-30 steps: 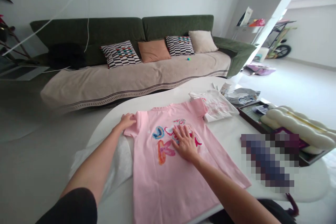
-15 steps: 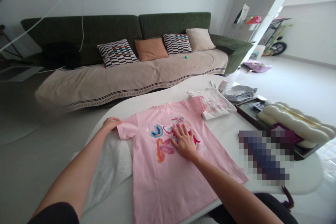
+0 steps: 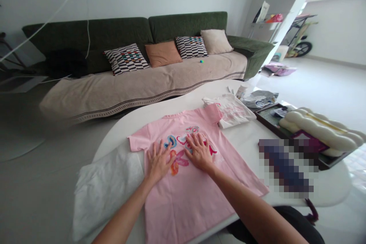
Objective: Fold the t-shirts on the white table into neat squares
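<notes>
A pink T-shirt with a colourful print lies flat, front up, on the white table. My left hand rests flat on its chest, fingers spread, over the left part of the print. My right hand lies flat beside it on the right part of the print, fingers spread too. Both sleeves are laid out to the sides. Neither hand holds anything.
A white cloth hangs over the table's left edge. A folded white T-shirt lies behind the pink one. A dark tray with a cream padded object stands at right. A green sofa with cushions stretches behind the table.
My left hand has let go of the left sleeve and moved right onto the shirt's chest. The sleeve was pulled out flat. My right hand has stayed in place.
</notes>
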A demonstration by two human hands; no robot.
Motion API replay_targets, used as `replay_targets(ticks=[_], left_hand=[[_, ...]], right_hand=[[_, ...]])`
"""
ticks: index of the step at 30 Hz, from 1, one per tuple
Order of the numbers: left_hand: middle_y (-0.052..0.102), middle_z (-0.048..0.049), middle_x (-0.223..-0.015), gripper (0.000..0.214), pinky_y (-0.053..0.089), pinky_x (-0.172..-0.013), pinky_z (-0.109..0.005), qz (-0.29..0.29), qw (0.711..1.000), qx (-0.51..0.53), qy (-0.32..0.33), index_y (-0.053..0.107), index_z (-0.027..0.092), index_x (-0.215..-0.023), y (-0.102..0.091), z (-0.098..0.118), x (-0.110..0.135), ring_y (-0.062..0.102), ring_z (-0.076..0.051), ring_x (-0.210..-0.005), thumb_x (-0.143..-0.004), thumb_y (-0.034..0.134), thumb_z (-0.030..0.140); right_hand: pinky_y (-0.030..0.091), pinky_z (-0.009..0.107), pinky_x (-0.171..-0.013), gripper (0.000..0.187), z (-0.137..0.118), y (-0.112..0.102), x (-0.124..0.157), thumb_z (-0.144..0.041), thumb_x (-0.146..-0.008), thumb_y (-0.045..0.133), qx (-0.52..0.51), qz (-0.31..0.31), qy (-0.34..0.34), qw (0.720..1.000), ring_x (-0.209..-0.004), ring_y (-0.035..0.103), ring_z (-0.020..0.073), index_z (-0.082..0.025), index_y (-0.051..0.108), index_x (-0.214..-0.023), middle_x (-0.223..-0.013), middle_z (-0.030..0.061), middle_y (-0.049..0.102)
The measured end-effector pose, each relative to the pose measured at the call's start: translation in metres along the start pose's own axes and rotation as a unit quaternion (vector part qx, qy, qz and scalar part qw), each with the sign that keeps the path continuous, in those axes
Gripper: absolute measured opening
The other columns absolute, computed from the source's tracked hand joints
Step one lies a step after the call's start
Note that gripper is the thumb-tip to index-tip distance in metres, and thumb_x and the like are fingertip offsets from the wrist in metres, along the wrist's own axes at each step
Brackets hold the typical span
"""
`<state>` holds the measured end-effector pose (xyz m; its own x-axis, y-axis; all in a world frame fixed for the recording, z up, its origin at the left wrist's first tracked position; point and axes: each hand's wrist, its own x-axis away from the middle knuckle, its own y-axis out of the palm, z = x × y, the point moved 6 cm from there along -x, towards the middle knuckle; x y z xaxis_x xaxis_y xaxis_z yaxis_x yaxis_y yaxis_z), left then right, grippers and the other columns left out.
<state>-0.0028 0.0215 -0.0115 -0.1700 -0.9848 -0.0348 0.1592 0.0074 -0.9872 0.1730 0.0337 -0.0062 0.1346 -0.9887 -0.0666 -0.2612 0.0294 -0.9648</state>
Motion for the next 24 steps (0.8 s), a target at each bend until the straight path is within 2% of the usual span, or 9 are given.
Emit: replay_targets(ticks=[5, 8, 11, 14, 16, 18, 21, 24], left_hand=[[0.014, 0.0006, -0.147, 0.057, 0.008, -0.097, -0.064, -0.010, 1.000, 0.001, -0.004, 0.024, 0.041, -0.134, -0.003, -0.009, -0.009, 0.006, -0.036, -0.132, -0.081, 0.029, 0.060], [0.013, 0.0004, -0.147, 0.057, 0.007, -0.098, -0.063, -0.027, 1.000, -0.002, -0.014, 0.023, 0.040, -0.135, -0.006, -0.013, -0.012, 0.004, -0.035, -0.133, -0.082, 0.028, 0.060], [0.010, -0.0044, -0.148, 0.062, 0.010, -0.098, -0.063, -0.046, 0.998, -0.003, -0.043, 0.019, 0.035, -0.137, -0.015, -0.018, -0.003, 0.005, -0.036, -0.132, -0.082, 0.029, 0.061], [0.004, -0.0072, -0.148, 0.063, 0.014, -0.098, -0.061, -0.031, 0.999, 0.005, -0.015, 0.011, 0.033, -0.139, -0.028, -0.005, 0.026, 0.003, -0.035, -0.133, -0.084, 0.028, 0.057], [0.000, -0.0060, -0.148, 0.062, 0.016, -0.098, -0.059, -0.029, 0.999, 0.012, 0.030, 0.008, 0.032, -0.139, -0.030, 0.012, 0.059, 0.001, -0.033, -0.133, -0.085, 0.028, 0.054], [0.001, -0.0054, -0.148, 0.062, 0.018, -0.099, -0.057, -0.048, 0.997, 0.013, 0.059, 0.010, 0.033, -0.139, -0.024, 0.028, 0.096, 0.001, -0.033, -0.133, -0.084, 0.030, 0.055], [0.007, -0.0064, -0.148, 0.062, 0.017, -0.100, -0.056, -0.064, 0.996, 0.001, 0.060, 0.017, 0.034, -0.138, -0.010, 0.038, 0.141, 0.006, -0.033, -0.133, -0.083, 0.033, 0.056], [0.012, -0.0051, -0.147, 0.059, 0.016, -0.102, -0.052, -0.036, 0.998, -0.012, 0.048, 0.020, 0.035, -0.137, -0.006, 0.036, 0.159, 0.009, -0.031, -0.133, -0.083, 0.033, 0.056]], right_hand=[[0.011, 0.050, -0.104, 0.064, 0.008, -0.004, -0.008, -0.055, -0.084, 0.034, -0.065, 0.020, 0.018, 0.998, -0.132, 0.015, 0.0263, -0.025, 0.020, -0.139, -0.143, 0.0044, 0.027], [0.025, 0.042, -0.102, 0.050, 0.026, -0.016, -0.006, -0.044, -0.089, 0.028, -0.155, 0.033, 0.013, 0.987, -0.129, 0.028, 0.0223, -0.020, 0.039, -0.131, -0.139, 0.0079, 0.035], [0.032, 0.042, -0.099, 0.043, 0.046, -0.037, 0.016, -0.036, -0.089, 0.029, -0.170, 0.092, -0.060, 0.979, -0.128, 0.031, 0.0225, -0.018, 0.049, -0.123, -0.135, 0.0109, 0.040], [0.030, 0.046, -0.100, 0.048, 0.060, -0.044, 0.056, -0.038, -0.088, 0.035, -0.090, 0.103, -0.112, 0.984, -0.130, 0.024, 0.0245, -0.017, 0.040, -0.130, -0.137, 0.0116, 0.037], [0.028, 0.048, -0.100, 0.054, 0.069, -0.036, 0.081, -0.043, -0.087, 0.035, -0.027, 0.075, -0.099, 0.992, -0.132, 0.017, 0.0260, -0.019, 0.031, -0.136, -0.141, 0.0106, 0.030], [0.027, 0.049, -0.100, 0.057, 0.077, -0.024, 0.100, -0.048, -0.087, 0.032, 0.021, 0.044, -0.073, 0.996, -0.133, 0.012, 0.0273, -0.022, 0.026, -0.138, -0.144, 0.0088, 0.022], [0.023, 0.050, -0.101, 0.057, 0.086, -0.007, 0.114, -0.051, -0.087, 0.029, 0.062, 0.012, -0.051, 0.997, -0.133, 0.011, 0.0273, -0.027, 0.023, -0.139, -0.146, 0.0063, 0.015], [0.021, 0.049, -0.102, 0.057, 0.091, 0.000, 0.115, -0.053, -0.087, 0.026, 0.080, -0.002, -0.040, 0.996, -0.134, 0.010, 0.0261, -0.030, 0.020, -0.139, -0.147, 0.0040, 0.013]])
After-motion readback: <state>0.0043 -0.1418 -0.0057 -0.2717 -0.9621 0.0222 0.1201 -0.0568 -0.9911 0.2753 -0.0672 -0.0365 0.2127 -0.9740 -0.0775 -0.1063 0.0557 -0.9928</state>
